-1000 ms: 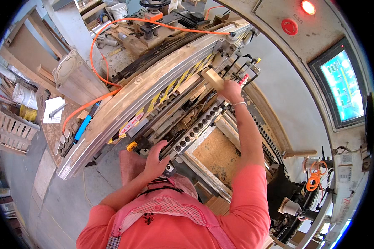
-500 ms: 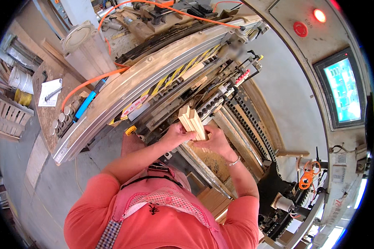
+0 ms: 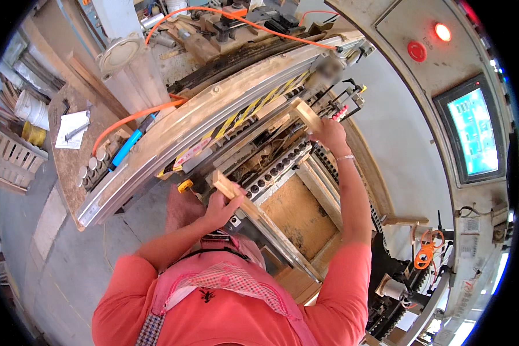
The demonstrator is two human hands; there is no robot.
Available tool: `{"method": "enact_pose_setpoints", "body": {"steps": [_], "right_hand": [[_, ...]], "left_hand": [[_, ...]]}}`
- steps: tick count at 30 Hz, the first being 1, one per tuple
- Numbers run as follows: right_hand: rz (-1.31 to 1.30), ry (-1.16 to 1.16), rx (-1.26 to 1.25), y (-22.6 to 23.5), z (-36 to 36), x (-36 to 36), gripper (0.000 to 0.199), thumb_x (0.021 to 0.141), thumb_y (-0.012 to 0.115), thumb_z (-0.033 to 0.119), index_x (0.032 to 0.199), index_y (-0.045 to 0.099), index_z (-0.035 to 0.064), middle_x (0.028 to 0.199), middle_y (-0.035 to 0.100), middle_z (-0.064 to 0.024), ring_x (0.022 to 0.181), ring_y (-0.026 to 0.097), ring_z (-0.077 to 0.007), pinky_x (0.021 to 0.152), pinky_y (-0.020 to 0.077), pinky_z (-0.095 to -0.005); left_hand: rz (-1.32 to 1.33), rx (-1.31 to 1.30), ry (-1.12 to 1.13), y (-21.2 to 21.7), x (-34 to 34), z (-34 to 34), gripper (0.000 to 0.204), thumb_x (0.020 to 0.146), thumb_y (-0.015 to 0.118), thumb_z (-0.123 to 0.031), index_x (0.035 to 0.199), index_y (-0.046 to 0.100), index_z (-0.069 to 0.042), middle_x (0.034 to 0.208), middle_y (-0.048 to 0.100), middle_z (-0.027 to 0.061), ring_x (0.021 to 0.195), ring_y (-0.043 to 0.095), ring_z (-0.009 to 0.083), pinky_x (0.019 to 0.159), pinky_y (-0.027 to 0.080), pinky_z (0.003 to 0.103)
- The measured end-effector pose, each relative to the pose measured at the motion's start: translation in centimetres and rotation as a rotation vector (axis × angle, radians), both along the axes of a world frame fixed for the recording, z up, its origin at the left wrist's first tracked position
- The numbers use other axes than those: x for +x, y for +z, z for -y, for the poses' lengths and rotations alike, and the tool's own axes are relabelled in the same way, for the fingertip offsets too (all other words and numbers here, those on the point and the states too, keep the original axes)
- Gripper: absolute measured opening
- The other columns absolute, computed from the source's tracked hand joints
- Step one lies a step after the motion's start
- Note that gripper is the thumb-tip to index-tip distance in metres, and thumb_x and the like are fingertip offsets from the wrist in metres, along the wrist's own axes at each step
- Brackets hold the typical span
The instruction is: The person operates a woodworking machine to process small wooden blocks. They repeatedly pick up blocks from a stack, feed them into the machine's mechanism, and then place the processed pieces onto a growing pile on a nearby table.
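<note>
My left hand [image 3: 219, 209] grips a short pale wooden block [image 3: 224, 184] low at the near end of the long woodworking machine [image 3: 230, 115]. My right hand [image 3: 328, 134] is stretched out to the far end and grips a second wooden block [image 3: 307, 114], held against the machine's dark row of drill heads [image 3: 279, 168]. Both arms wear orange sleeves. A bracelet sits on my right wrist.
A control panel with a lit screen [image 3: 473, 135], a red lamp [image 3: 443, 32] and a red button [image 3: 416, 51] stands at right. An orange hose [image 3: 138, 118] crosses the machine. A bench [image 3: 69, 150] at left carries papers and small cylinders. Wooden crates [image 3: 8, 161] lie far left.
Half a second ago both hands held blocks together in front of my chest. Now they have parted: the right reached to the far end, the left dropped to the near end.
</note>
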State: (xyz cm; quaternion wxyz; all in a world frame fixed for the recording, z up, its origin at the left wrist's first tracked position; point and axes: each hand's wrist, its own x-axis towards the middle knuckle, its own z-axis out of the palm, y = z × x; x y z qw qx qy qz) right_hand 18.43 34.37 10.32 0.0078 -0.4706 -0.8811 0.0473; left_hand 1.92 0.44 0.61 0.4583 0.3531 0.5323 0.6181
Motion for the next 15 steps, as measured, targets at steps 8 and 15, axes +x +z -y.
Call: {"method": "enact_pose_setpoints", "body": {"steps": [8,15], "right_hand": [[0.145,-0.154,-0.058,-5.6,-6.5,-4.7,0.044,0.058,0.079,0.032,0.094,0.067,0.0078,0.093,0.067,-0.0124,0.089,0.065,-0.0275,0.076,0.0531,-0.0365],[-0.033,-0.055,-0.094,-4.1,-5.4,-3.9,0.052,0.06,0.078,0.04,0.094,0.066,0.0036,0.088,0.066,-0.0165,0.087,0.064,-0.0314,0.076,0.0507,-0.04]], "left_hand": [[-0.18,0.046,0.012,-0.4,-0.4,0.9,0.024,0.08,0.058,-0.009,0.103,0.053,-0.001,0.098,0.061,0.0094,0.089,0.06,0.0197,0.078,0.048,0.033],[-0.201,0.024,-0.034,-0.3,-0.7,1.0,0.03,0.077,0.057,-0.003,0.106,0.049,-0.001,0.1,0.061,0.0106,0.091,0.06,0.019,0.079,0.048,0.033]]}}
